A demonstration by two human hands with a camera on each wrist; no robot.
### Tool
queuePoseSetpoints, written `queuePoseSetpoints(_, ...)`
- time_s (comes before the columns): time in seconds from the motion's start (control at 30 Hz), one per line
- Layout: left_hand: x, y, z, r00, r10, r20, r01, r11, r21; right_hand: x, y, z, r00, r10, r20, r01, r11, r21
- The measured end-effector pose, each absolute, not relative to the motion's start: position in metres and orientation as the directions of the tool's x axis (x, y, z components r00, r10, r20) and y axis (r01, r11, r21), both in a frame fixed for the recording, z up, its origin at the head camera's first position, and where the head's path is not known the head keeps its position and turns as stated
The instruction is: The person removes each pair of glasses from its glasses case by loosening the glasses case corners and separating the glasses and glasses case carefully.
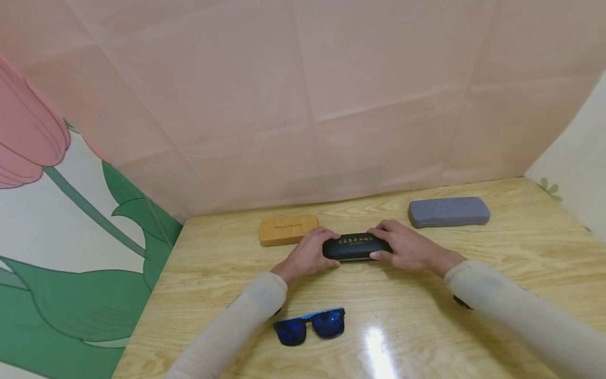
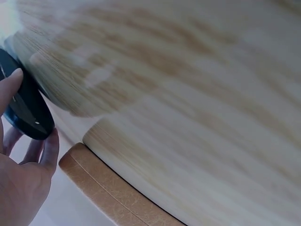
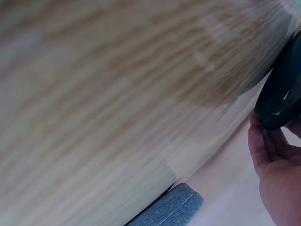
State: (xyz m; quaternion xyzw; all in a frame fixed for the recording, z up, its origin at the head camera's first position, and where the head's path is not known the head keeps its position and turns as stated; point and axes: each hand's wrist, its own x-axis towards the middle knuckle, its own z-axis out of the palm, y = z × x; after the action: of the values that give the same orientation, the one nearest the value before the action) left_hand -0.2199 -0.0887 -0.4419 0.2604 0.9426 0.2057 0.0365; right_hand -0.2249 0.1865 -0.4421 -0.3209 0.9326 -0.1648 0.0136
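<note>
A black glasses case (image 1: 356, 247) with gold lettering on its lid lies closed between both hands in the head view. My left hand (image 1: 313, 252) grips its left end, thumb on the near side and fingers at the far side. The right hand (image 1: 407, 246) holds the opposite end in the same way. In the left wrist view the dark case (image 2: 30, 106) shows between thumb and fingers; the right wrist view has its other end (image 3: 280, 94) at the fingertips. Nearer to me, sunglasses (image 1: 310, 325) with blue mirrored lenses and a black frame lie on the table.
Behind my left hand lies a tan glasses case (image 1: 288, 230). A blue-grey glasses case (image 1: 448, 211) sits at the back right. The wood-grain table (image 1: 407, 321) ends at a pink cloth (image 1: 303, 105) hanging behind it. A flower-patterned wall (image 1: 80, 295) stands to the left.
</note>
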Motion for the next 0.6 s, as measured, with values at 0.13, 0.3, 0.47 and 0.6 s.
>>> queuePoseSetpoints(0.13,-0.220,-0.089,-0.443,-0.860,0.509,0.043,0.477,0.772,0.420,-0.226,0.187,-0.442,-0.794,-0.604,0.070,-0.589,0.735,-0.334)
queuePoseSetpoints(0.3,-0.220,-0.091,-0.441,-0.862,0.506,0.037,0.471,0.772,0.427,-0.230,0.188,-0.441,-0.800,-0.599,0.032,-0.563,0.731,-0.385)
queuePoseSetpoints(0.47,-0.220,-0.091,-0.440,-0.862,0.506,0.041,0.472,0.770,0.428,-0.234,0.189,-0.442,-0.803,-0.596,0.011,-0.543,0.725,-0.423)
queuePoseSetpoints(0.6,-0.220,-0.090,-0.442,-0.860,0.508,0.053,0.479,0.767,0.426,-0.236,0.191,-0.440,-0.806,-0.592,-0.008,-0.522,0.716,-0.463)
